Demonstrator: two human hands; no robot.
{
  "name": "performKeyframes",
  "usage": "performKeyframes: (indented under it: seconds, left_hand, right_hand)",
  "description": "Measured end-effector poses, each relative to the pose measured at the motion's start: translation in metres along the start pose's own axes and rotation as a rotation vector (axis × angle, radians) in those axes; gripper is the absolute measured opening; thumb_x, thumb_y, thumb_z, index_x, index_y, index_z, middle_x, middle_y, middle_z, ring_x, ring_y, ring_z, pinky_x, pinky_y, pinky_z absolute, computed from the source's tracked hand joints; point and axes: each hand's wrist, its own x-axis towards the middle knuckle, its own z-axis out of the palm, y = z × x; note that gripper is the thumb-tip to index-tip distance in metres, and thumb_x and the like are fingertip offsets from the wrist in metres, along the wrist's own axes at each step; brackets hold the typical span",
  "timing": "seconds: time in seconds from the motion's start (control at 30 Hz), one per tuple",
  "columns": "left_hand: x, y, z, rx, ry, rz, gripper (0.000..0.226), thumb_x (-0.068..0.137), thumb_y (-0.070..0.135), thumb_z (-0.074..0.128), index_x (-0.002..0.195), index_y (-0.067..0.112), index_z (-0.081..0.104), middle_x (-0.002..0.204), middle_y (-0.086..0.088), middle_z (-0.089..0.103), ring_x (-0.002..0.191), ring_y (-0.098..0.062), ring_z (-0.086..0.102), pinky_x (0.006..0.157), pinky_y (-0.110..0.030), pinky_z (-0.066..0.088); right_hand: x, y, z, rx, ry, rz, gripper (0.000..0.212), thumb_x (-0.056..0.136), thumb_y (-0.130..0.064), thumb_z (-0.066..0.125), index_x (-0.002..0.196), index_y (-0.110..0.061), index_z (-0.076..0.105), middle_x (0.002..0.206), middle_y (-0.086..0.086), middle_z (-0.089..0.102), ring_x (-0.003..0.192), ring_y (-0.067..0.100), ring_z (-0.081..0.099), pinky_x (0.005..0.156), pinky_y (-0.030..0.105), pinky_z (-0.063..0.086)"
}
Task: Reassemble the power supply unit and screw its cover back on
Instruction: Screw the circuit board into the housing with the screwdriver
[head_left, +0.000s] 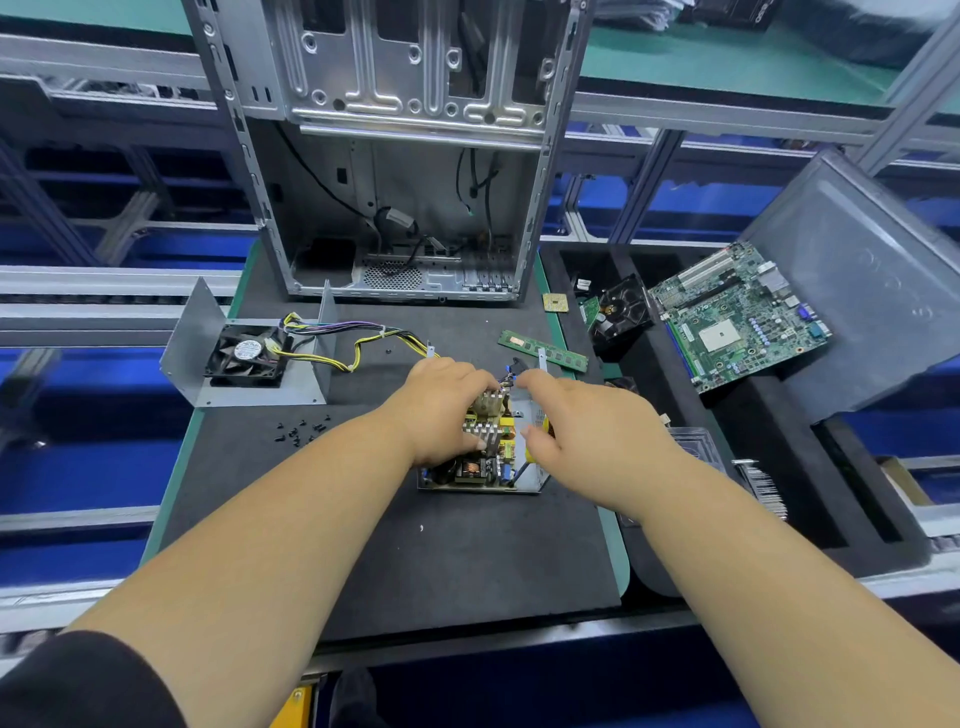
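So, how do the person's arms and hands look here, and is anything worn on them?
Both hands, the left hand and the right hand, are bare: no gloves, rings or watch show. The forearms are uncovered too. Only a dark sleeve shows, at the left upper arm; no sleeve shows on the right arm.

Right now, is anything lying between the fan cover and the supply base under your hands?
Only the wire bundle trails across the mat between the fan cover and the supply base; the loose screws lie nearer, to the side.

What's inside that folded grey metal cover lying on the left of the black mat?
Inside the folded grey metal cover sits a black cooling fan with a round white label. Yellow, purple and black wires run out of it rightward. What lies beneath the fan is hidden.
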Motion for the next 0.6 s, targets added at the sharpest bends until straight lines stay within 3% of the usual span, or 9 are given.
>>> performKeyframes:
  seconds: [0.1, 0.17, 0.3, 0.37, 0.47, 0.6]
  left_hand:
    - [0.0005, 0.0001, -0.0003, 0.000, -0.005, -0.003, 0.073, 0.079, 0.050, 0.073, 0.141, 0.029, 0.041, 0.131, 0.006, 0.052, 0.125, -0.020, 0.041, 0.107, -0.033, 0.020]
    - [0.0007, -0.0001, -0.0002, 0.000, -0.006, -0.002, 0.073, 0.079, 0.050, 0.073, 0.141, 0.029, 0.040, 0.131, 0.005, 0.052, 0.124, -0.020, 0.041, 0.107, -0.033, 0.020]
    - [0.0000, -0.0004, 0.0010, -0.004, 0.003, 0.002, 0.073, 0.079, 0.050, 0.074, 0.141, 0.029, 0.041, 0.129, 0.005, 0.053, 0.123, -0.020, 0.041, 0.106, -0.032, 0.020]
    - [0.0000, -0.0004, 0.0012, -0.004, 0.009, 0.003, 0.073, 0.078, 0.050, 0.074, 0.140, 0.029, 0.042, 0.129, 0.005, 0.053, 0.123, -0.020, 0.042, 0.105, -0.032, 0.020]
    - [0.0004, -0.0005, 0.0010, -0.007, 0.010, 0.002, 0.073, 0.078, 0.050, 0.074, 0.140, 0.029, 0.042, 0.129, 0.006, 0.053, 0.123, -0.020, 0.042, 0.106, -0.032, 0.020]
    - [0.0003, -0.0006, 0.0015, -0.006, 0.008, 0.002, 0.073, 0.078, 0.050, 0.074, 0.141, 0.029, 0.042, 0.129, 0.006, 0.053, 0.123, -0.020, 0.042, 0.108, -0.033, 0.021]
  right_hand:
    - [-0.0003, 0.0039, -0.0025, 0.120, -0.036, -0.058, 0.053, 0.087, -0.023, 0.051, 0.138, -0.027, 0.037, 0.117, -0.001, 0.056, 0.093, 0.025, 0.056, 0.068, 0.035, 0.043]
    - [-0.0001, 0.0060, -0.0030, 0.187, -0.060, -0.071, 0.056, 0.087, -0.019, 0.054, 0.140, -0.030, 0.036, 0.114, -0.003, 0.057, 0.090, 0.022, 0.054, 0.069, 0.036, 0.044]
    - [0.0018, 0.0074, 0.0000, 0.103, -0.055, -0.073, 0.049, 0.093, -0.033, 0.055, 0.139, -0.032, 0.037, 0.092, -0.005, 0.059, 0.078, 0.021, 0.050, 0.059, 0.034, 0.031]
    - [0.0014, 0.0058, 0.0009, 0.028, -0.063, -0.064, 0.044, 0.097, -0.044, 0.049, 0.137, -0.030, 0.039, 0.089, -0.005, 0.060, 0.081, 0.023, 0.056, 0.058, 0.034, 0.032]
    - [0.0001, 0.0040, 0.0007, -0.016, -0.033, -0.063, 0.044, 0.098, -0.048, 0.043, 0.135, -0.025, 0.038, 0.096, -0.003, 0.063, 0.085, 0.026, 0.060, 0.059, 0.034, 0.034]
    - [-0.0008, 0.0039, -0.0034, 0.142, -0.014, -0.093, 0.053, 0.088, -0.023, 0.052, 0.138, -0.022, 0.038, 0.119, 0.002, 0.056, 0.102, 0.026, 0.052, 0.076, 0.035, 0.040]
